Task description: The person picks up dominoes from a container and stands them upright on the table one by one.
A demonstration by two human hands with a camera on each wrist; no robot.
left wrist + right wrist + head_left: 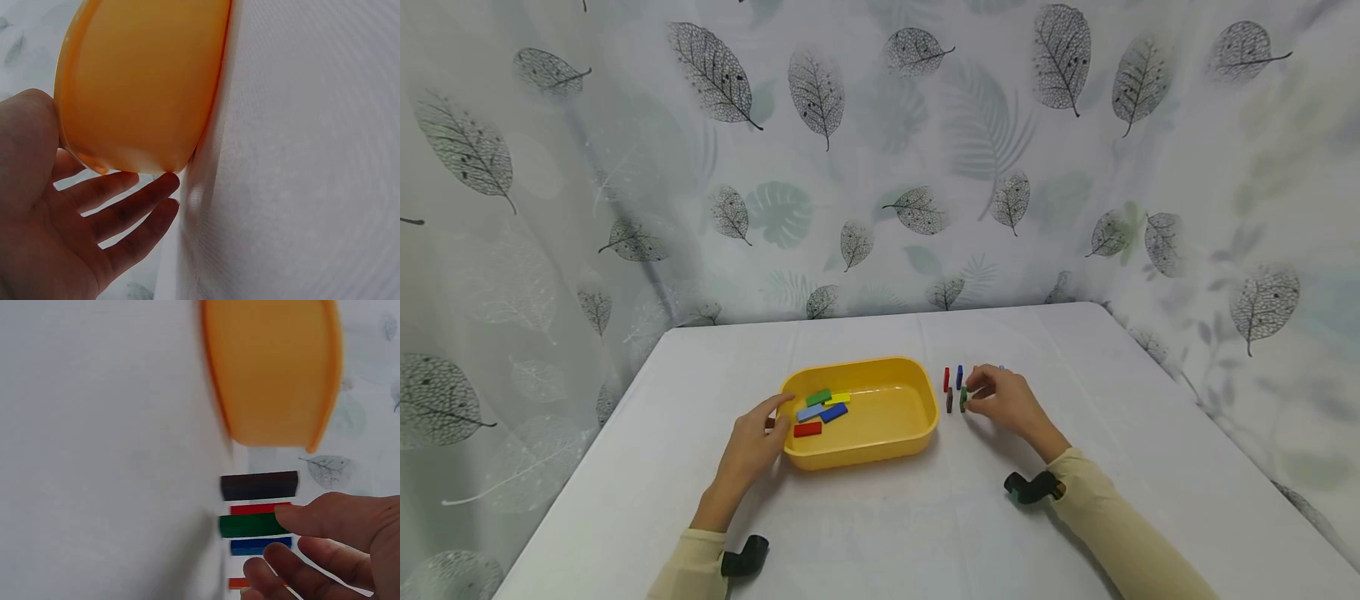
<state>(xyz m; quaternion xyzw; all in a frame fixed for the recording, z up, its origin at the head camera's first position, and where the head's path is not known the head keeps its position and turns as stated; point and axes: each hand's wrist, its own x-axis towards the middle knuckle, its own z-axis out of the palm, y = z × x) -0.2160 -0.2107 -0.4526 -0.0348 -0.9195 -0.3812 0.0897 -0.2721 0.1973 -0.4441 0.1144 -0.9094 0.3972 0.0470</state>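
My left hand (758, 437) lies against the left end of a yellow plastic tray (880, 454). In the left wrist view its fingers (128, 212) extend loosely along the tray's end, with the thumb near the rim. My right hand (1006, 402) pinches a green block (250, 525) standing on edge right of the tray. Beside that block stand a dark brown block (950, 401), a red block (946, 380) and a blue block (959, 377). An orange-edged piece (238, 583) is partly hidden by the right fingers.
In the tray's left part lie a green block (818, 397), a yellow block (838, 399), a light blue block (810, 412), a blue block (833, 412) and a red block (807, 429). A white cloth (880, 533) covers the table; a leaf-print curtain (880, 167) hangs behind.
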